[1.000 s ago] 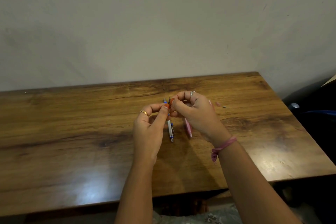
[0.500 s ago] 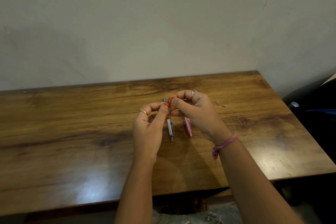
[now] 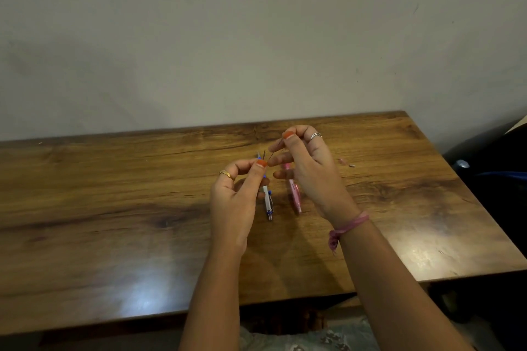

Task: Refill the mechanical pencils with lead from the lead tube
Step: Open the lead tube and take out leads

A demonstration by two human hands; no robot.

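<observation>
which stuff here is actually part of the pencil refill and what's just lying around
Part of the job:
- white and blue pencil
- pink pencil
- thin lead pinched by right hand
- left hand, pinching something too small to identify

Just lying about:
- small bits on the table
- dark bag

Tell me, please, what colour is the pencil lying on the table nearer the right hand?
Pink: the pencil shows best in the head view.

The table (image 3: pixel 114 208) is wood-grained with a glossy, light-catching finish. Both pencils, white-and-blue (image 3: pixel 267 196) and pink (image 3: pixel 295 194), look like smooth plastic. The wall (image 3: pixel 256 37) is matt.
</observation>
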